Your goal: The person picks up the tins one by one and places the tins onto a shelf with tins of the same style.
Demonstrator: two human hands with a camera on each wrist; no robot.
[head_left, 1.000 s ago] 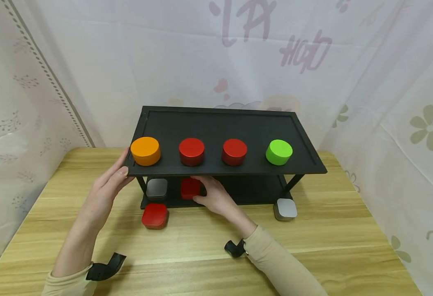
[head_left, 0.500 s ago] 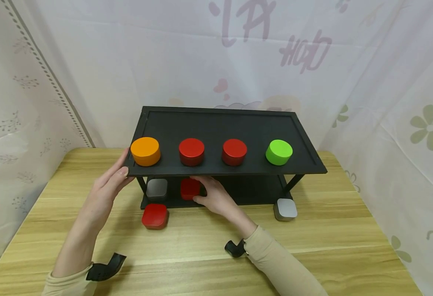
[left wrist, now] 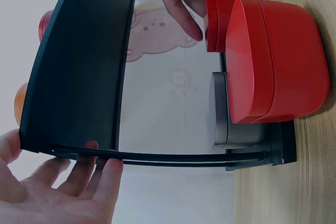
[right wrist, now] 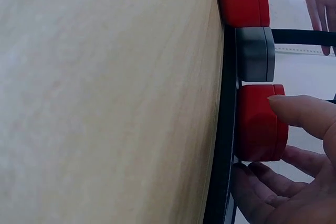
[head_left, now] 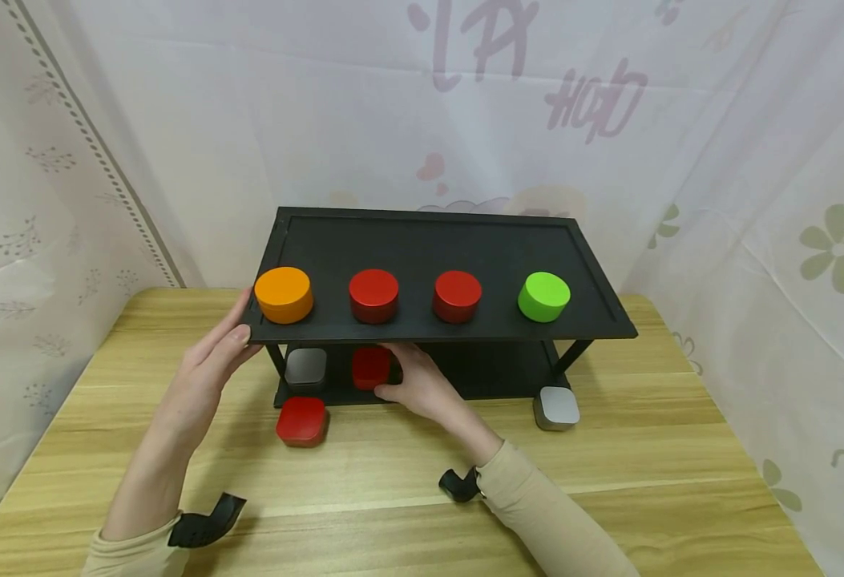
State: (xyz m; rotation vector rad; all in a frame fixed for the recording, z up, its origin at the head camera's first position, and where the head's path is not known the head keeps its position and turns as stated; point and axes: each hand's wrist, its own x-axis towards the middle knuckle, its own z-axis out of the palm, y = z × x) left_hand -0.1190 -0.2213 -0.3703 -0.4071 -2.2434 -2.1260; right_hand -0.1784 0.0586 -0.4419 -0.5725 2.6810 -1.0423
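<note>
A black two-tier shelf rack (head_left: pixel 422 240) stands on the wooden table. My left hand (head_left: pixel 208 357) holds the left end of its upper board, thumb at the front corner and fingers underneath, as the left wrist view shows. My right hand (head_left: pixel 422 385) reaches under that board to a red rounded-square tin (head_left: pixel 369 369) on the lower tier. Its thumb (right wrist: pixel 296 111) lies on the tin's front side and the other fingers are around the far side, partly hidden. Left of it sits a grey tin (head_left: pixel 306 367) on the same tier.
On the upper board stand an orange round tin (head_left: pixel 284 295), two red round tins (head_left: pixel 373 296) (head_left: pixel 457 296) and a green one (head_left: pixel 544 296). Another red square tin (head_left: pixel 302 421) lies before the rack at left, a silver tin (head_left: pixel 557 409) at right. A printed cloth (head_left: pixel 422 120) hangs behind.
My right hand's fingers have shifted very slightly at the red tin, the index fingertip a little to the right. My left hand, the rack and the tins stay put.
</note>
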